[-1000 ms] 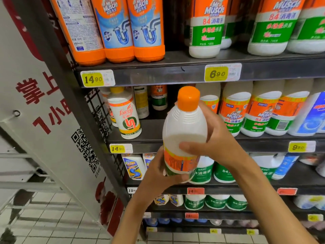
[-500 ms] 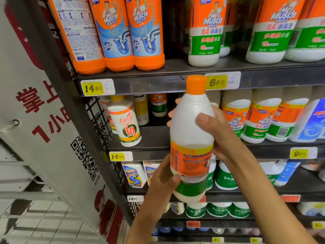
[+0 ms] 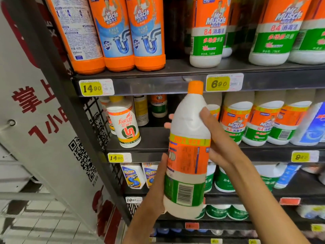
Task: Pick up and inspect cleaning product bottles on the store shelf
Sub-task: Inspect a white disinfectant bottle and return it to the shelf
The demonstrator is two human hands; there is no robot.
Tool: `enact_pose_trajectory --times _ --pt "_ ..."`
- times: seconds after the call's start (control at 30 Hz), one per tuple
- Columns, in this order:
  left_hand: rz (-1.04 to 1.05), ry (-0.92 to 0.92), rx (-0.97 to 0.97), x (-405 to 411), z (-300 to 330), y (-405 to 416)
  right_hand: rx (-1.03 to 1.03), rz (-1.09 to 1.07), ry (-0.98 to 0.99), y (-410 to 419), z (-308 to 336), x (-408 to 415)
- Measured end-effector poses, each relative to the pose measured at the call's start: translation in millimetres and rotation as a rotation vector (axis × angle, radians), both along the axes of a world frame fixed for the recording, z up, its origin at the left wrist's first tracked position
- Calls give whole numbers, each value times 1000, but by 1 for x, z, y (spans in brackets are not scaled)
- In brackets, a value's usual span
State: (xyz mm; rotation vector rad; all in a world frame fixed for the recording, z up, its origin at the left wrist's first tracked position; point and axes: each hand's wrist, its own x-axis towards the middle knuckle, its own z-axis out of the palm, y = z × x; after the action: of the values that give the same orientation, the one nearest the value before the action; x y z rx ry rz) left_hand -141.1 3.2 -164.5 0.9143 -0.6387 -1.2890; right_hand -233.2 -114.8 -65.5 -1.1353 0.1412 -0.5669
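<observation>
Both hands grasp one white plastic disinfectant bottle [image 3: 189, 155] in front of the store shelf [image 3: 175, 81]: the left hand [image 3: 158, 187] wraps its lower body, the right hand [image 3: 218, 138] curls round its smooth tapered shoulder. The bottle stands upright with a ribbed orange cap [image 3: 195, 87] and a glossy orange-and-green label showing a barcode. Its contents cannot be seen. Behind it, similar Mr Muscle 84 bottles [image 3: 263, 120] line the dark metal shelf beside a Farcent bottle [image 3: 126, 127].
</observation>
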Motion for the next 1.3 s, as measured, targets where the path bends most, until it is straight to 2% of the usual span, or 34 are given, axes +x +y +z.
enact_pose_trajectory --times 0.1,0.2,0.3,0.4,0.53,0.73,0.83,0.97,1.07,1.13,1.2,1.3 --pt "119 -24 80 2 -14 -5 -31 -88 28 2 -13 9" --pt "266 -206 171 12 -19 -12 -198 -317 195 1 -18 21" --pt "216 -390 162 21 -16 -18 -247 -475 320 -7 -24 36" --pt "183 -551 120 29 -18 -23 -255 -498 340 -13 -23 50" --pt "266 -596 45 44 -10 -39 -348 -524 331 -25 -16 69" --pt "440 -622 -78 80 5 -65 -322 -666 253 -44 -4 92" --pt "481 -610 -69 84 -2 -75 -455 -715 275 -45 -10 100" --pt "454 -583 -53 92 -11 -88 -570 -708 333 -50 -17 105" --pt "378 -591 -25 102 -10 -92 -611 -627 437 -58 -18 101" --pt "337 -572 -14 108 -9 -95 -716 -598 522 -61 -21 96" --pt "325 -561 0 111 -8 -100 -831 -641 581 -64 -24 91" --pt "350 -570 -7 108 -10 -108 -833 -670 570 -64 -26 88"
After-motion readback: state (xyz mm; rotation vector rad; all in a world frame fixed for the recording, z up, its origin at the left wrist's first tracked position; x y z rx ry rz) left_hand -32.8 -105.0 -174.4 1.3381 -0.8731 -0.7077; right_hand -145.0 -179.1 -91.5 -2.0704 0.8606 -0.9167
